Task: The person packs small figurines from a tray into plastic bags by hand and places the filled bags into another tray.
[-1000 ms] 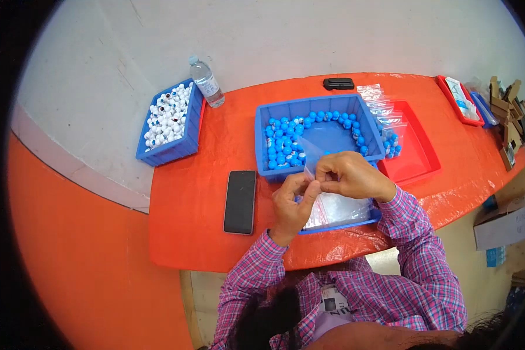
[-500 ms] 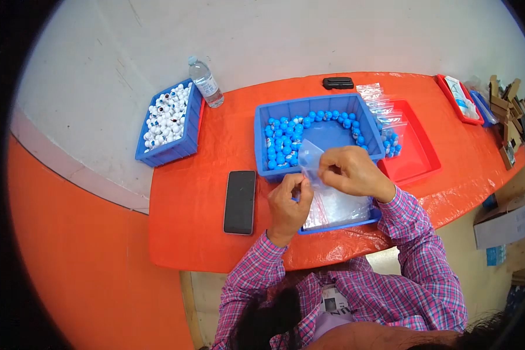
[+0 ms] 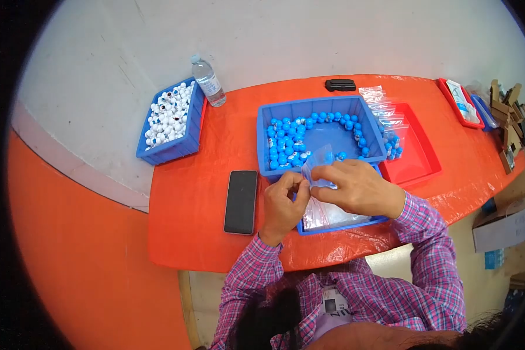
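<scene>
Between my two hands hangs a clear plastic zip bag, near the front edge of a blue bin. My left hand pinches one side of the bag's edge. My right hand is closed at the other side, fingers bent against the plastic; part of the bag is hidden behind it. Several blue balls lie along the left, back and right of the bin. Under my hands, a stack of flat zip bags rests in a smaller blue tray.
A phone lies left of my hands. Further left stand a blue bin of white balls and a water bottle. Filled bags overlap a red tray on the right. A black object lies at the back.
My right hand has lowered and turned flatter, its fingers now nearer my left hand at the bag. The left hand has shifted slightly; both still hold the bag.
</scene>
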### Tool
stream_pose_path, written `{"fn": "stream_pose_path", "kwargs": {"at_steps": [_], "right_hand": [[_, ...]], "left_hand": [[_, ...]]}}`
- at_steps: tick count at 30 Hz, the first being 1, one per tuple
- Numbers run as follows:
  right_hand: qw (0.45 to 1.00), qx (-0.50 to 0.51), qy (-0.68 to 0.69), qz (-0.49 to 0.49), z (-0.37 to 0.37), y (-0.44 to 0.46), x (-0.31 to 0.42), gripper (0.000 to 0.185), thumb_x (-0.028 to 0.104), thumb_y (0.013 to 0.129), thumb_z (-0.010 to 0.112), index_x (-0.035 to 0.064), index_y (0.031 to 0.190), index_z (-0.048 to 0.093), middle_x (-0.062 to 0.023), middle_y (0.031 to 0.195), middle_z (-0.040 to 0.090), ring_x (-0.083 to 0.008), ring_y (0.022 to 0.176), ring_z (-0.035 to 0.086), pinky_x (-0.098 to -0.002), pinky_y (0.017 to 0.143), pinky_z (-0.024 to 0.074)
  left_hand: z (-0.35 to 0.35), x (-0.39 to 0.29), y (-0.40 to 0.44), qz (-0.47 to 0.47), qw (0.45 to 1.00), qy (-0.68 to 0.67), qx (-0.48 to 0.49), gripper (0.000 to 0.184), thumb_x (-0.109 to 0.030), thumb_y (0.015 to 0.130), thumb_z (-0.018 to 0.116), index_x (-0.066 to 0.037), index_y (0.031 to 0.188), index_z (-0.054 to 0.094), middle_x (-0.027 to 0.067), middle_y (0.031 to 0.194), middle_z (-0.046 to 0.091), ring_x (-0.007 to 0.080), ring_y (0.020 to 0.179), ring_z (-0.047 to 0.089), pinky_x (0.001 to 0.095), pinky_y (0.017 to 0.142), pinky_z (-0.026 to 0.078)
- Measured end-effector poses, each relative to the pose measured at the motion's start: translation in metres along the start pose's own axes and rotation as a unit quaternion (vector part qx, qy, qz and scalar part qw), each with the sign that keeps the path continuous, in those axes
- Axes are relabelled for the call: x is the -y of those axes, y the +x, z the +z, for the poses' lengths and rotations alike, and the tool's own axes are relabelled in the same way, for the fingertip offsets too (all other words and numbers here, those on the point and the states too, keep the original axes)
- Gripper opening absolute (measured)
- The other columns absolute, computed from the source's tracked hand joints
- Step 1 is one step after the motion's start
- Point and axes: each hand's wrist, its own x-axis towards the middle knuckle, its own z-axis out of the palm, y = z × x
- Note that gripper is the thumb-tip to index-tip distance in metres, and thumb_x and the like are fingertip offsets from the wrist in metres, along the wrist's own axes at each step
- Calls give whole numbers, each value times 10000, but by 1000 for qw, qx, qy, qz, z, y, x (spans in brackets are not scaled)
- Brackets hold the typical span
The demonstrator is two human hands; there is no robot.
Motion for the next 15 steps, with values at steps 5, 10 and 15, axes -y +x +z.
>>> {"fn": "stream_pose_path", "kwargs": {"at_steps": [5, 10, 15], "right_hand": [[986, 49, -121, -101, -4, 0, 5, 73, 125, 828, 622, 65, 864, 602, -56, 868, 552, -160, 573, 492, -268, 545, 450], [972, 113, -155, -139, -5, -5, 28, 74, 122, 834, 609, 53, 862, 606, -52, 834, 561, -162, 567, 485, -258, 548, 447], [945, 218, -234, -73, -17, -3, 38, 87, 125, 837, 620, 59, 894, 621, -56, 801, 559, -151, 581, 526, -250, 551, 434]], "left_hand": [[0, -2, 3, 46, 996, 75, -8, 76, -30, 769, 650, -60, 805, 590, 19, 632, 568, 150, 499, 480, 273, 499, 402], [1, -3, 3, 132, 977, 170, -8, 103, -33, 757, 671, -65, 821, 596, 17, 659, 593, 159, 521, 511, 278, 527, 421], [3, -11, 2, 159, 981, 110, 9, 87, -27, 757, 669, -58, 818, 616, 32, 696, 625, 141, 547, 518, 258, 525, 415]]}}
